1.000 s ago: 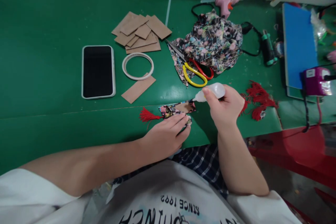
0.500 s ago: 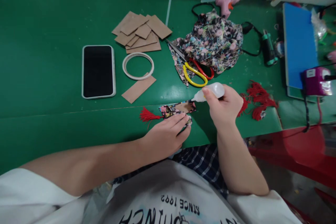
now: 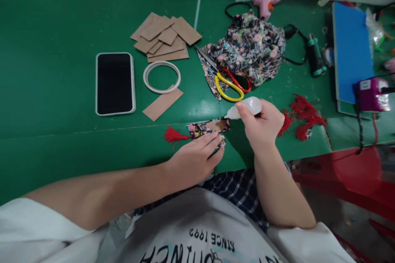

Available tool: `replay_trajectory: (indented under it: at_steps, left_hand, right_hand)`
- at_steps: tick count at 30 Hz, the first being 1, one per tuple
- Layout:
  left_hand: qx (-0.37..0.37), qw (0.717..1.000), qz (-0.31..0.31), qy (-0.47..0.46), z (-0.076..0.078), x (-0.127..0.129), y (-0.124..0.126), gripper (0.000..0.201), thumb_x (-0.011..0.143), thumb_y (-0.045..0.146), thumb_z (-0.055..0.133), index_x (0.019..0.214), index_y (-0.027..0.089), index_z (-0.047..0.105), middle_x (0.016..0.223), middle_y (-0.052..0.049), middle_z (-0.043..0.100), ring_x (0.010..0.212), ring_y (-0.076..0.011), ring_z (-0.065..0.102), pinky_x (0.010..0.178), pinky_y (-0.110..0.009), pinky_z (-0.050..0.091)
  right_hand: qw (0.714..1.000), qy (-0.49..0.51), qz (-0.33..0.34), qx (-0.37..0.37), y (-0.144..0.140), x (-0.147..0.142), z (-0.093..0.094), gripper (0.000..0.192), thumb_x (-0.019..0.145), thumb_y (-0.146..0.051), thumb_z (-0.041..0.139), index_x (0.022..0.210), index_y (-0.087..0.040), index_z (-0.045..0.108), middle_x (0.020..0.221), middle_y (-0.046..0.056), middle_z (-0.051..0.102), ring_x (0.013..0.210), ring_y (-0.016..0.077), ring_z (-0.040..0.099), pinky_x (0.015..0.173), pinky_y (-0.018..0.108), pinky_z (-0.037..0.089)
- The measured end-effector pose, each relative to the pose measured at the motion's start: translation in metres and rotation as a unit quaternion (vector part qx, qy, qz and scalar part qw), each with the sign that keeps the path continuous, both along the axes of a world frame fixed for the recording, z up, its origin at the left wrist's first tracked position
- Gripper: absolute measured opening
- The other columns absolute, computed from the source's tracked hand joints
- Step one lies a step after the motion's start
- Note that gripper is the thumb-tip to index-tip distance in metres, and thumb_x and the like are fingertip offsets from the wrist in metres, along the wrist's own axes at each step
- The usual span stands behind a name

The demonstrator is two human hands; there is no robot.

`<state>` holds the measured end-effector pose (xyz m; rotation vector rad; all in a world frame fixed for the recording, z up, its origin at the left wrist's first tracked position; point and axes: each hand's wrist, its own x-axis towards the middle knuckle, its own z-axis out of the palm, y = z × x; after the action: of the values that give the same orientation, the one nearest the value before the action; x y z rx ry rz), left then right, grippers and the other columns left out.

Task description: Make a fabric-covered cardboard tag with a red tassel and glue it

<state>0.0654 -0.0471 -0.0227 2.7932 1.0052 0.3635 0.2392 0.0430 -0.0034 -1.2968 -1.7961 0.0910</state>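
My right hand [image 3: 268, 125] grips a translucent white glue bottle [image 3: 249, 107] on its side, thumb along it. The bottle's nozzle points left, at the upper right edge of a small floral fabric strip [image 3: 197, 131] backed by a brown cardboard piece [image 3: 216, 125]. Fingers stretched out, my left hand [image 3: 199, 154] lies flat over the strip's lower part, pressing it to the table and hiding some of it. From the strip's left end extends a red tassel [image 3: 175, 134]. Whether glue is coming out cannot be made out.
Above the strip lie scissors [image 3: 230, 86] on bunched floral fabric [image 3: 253, 49], a tape roll [image 3: 162, 77] overlapping a cardboard strip [image 3: 162, 104], cardboard pieces [image 3: 168, 35] and a phone [image 3: 115, 84]. Red tassels [image 3: 304, 117], a glue gun [image 3: 266, 5] and a blue board [image 3: 352, 53] are rightward.
The glue bottle and my right hand have shifted very slightly left, about as much as the whole view. My left hand stays on the fabric strip.
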Motion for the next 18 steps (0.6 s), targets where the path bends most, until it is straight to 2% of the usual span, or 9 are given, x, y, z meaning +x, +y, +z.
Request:
replay_trajectory:
  at_steps: [9,18]
  left_hand:
    - [0.006,1.000,0.002,0.003,0.0005,0.0005,0.0007,0.038,0.084,0.023,0.048,0.119,0.007,0.050,0.129,-0.018,0.050,0.123,-0.0283,0.043,0.103,-0.038,0.036]
    - [0.003,1.000,0.001,0.000,-0.0005,0.0006,0.0007,0.039,0.084,0.023,0.048,0.119,0.008,0.050,0.130,-0.018,0.049,0.124,-0.0288,0.042,0.104,-0.039,0.036]
  right_hand:
    - [1.000,0.010,0.015,0.013,0.0003,0.0014,-0.0001,0.030,0.074,-0.040,0.064,0.057,-0.018,0.053,0.053,-0.003,0.054,0.050,0.0089,0.049,0.048,0.023,0.037]
    - [1.000,0.010,0.019,-0.017,-0.0022,-0.0032,-0.0003,0.030,0.074,-0.043,0.064,0.059,-0.018,0.057,0.052,-0.004,0.053,0.048,0.0083,0.048,0.048,0.023,0.038]
